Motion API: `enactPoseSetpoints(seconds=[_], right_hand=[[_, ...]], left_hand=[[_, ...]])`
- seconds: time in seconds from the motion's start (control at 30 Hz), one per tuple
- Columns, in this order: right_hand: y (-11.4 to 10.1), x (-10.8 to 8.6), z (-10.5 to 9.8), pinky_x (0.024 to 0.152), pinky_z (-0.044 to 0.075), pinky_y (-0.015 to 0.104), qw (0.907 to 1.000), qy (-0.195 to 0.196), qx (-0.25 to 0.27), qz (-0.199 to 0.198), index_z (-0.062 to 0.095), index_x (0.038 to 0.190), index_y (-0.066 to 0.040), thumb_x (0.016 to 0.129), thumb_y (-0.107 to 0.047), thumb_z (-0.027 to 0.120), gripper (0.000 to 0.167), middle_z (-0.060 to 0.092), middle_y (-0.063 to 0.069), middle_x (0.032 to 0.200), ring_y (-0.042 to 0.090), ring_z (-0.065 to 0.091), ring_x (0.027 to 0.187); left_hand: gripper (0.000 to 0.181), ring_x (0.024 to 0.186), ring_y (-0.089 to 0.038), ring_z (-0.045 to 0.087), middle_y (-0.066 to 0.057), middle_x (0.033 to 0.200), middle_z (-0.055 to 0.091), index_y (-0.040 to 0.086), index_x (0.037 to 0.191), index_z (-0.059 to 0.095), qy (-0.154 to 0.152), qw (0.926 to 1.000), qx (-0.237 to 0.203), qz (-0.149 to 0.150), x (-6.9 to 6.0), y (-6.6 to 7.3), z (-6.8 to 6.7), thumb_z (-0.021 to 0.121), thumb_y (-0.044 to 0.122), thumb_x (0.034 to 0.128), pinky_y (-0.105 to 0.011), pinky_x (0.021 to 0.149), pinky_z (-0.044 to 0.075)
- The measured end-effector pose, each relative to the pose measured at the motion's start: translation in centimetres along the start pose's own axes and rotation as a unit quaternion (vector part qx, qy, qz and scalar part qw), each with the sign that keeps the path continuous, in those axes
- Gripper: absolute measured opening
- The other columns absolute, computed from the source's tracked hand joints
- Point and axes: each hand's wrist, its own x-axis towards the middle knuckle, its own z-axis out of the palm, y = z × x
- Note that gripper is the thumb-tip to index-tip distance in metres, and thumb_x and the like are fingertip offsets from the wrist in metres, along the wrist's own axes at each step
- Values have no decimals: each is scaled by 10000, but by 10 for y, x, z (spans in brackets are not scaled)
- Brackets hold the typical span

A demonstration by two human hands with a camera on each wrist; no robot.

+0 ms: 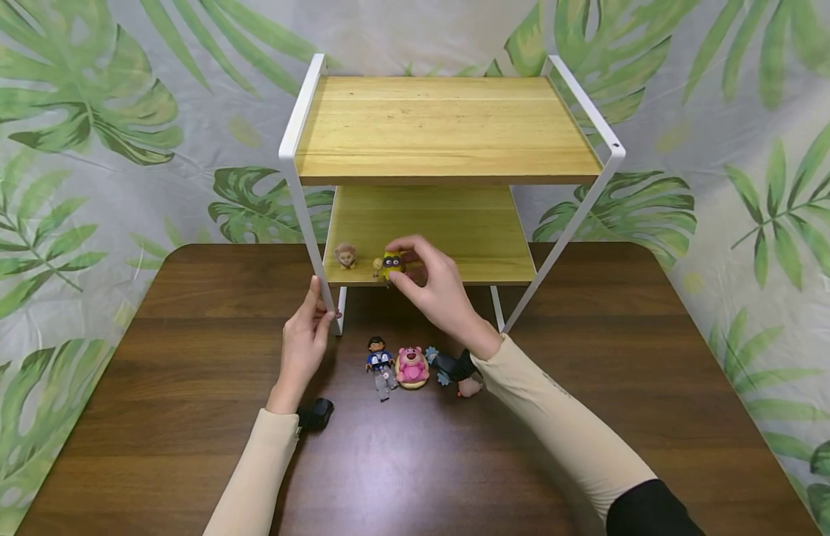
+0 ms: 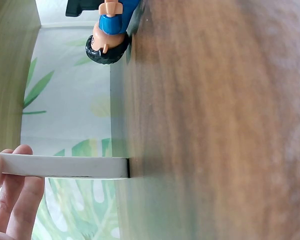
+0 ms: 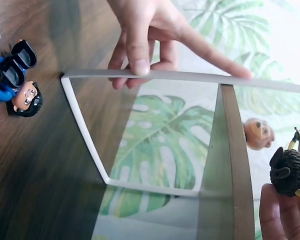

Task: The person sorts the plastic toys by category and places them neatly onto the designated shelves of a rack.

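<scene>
At front of the lower shelf (image 1: 455, 234), one yellow figure (image 1: 391, 262), near-upright, pinched in right hand (image 1: 438, 283) (left hand (image 1: 303, 342) gripping white leg (image 1: 307, 223)), right of tan figurine (image 1: 345, 255).

The left sleeve (image 1: 250, 473) was beige and close-fitting; the right sleeve (image 1: 562, 424) matched, with black cloth (image 1: 652, 510) at its near end. Black wrist devices (image 1: 317, 415) sat at their far ends.

"Home or studio?"

"Can't tell which. A creased leaf-print sheet (image 1: 86, 104) hangs beyond the hands (image 1: 441, 286), a wood-grain worktop (image 1: 187, 372) lies beneath: it looks like a staged corner."
</scene>
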Motion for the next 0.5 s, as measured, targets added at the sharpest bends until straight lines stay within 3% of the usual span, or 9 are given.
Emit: enactPoseSetpoints(seconds=[0.5], right_hand=[[9,12,9,784,520,271,10000,72,15,61,550,1200,35,860,59,650,355,609,150,1111,227,603,959]], left_hand=[[1031,695,-304,653,-162,788,607,490,1499,136,-49,10000,62,-21,-1,1,0,642,-121,841,-440,632,548]])
